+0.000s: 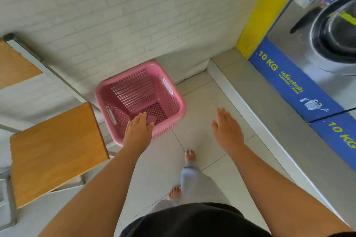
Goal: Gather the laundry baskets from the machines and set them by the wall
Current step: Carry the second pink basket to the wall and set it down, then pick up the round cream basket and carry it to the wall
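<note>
A pink perforated laundry basket (169,100) stands upright and empty on the tiled floor, against the white brick wall (107,15). My left hand (137,131) hovers flat over the basket's near rim, fingers extended, holding nothing. Whether it touches the rim I cannot tell. My right hand (227,129) is spread open above the bare floor to the right of the basket, also holding nothing.
Wooden seats (55,152) on a white frame stand at the left, close beside the basket. Washing machines (312,48) with blue "10 KG" panels sit on a raised grey ledge (256,102) along the right. My bare feet (189,155) are on the floor tiles behind the basket.
</note>
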{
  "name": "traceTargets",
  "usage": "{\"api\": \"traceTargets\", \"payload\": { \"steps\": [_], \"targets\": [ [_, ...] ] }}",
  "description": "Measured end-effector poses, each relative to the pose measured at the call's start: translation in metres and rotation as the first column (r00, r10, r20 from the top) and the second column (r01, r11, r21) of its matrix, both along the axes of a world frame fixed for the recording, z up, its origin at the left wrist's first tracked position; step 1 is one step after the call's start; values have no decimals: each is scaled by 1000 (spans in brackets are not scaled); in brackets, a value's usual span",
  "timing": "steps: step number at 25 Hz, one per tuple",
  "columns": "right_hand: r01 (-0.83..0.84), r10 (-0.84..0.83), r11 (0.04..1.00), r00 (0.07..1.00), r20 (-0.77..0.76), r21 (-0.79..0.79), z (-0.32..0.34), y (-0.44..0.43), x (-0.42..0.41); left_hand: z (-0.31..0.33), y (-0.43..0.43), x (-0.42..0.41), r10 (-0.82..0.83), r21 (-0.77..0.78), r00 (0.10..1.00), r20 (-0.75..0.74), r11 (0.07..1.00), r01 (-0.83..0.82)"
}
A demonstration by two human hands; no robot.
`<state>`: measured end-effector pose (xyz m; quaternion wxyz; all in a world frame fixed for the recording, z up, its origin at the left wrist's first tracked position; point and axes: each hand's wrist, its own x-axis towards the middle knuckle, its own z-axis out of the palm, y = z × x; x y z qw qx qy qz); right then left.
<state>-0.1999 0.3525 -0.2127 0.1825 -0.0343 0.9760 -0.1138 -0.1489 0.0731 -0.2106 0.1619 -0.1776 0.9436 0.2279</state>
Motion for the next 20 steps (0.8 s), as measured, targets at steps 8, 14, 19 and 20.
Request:
{"api": "traceTargets", "payload": {
  "steps": [8, 14, 19, 20],
  "targets": [
    [428, -428, 902, 904, 10, -65, 12, 127, 123, 22, 138, 6, -446, 11, 895, -8, 895, 446],
    [691, -694, 719, 719, -34, -73, 21, 239, 225, 25, 280, 23, -729, -24, 681, -75, 684, 729],
    [824, -827, 561, 562, -20, -80, 17, 336, 327, 26, 415, 78, -834, 0, 549, -64, 550, 835],
    [844, -847, 530, 531, -17, -83, 17, 356, 349, 27, 444, 93, -852, 7, 519, -65, 520, 854]
  ]
}}
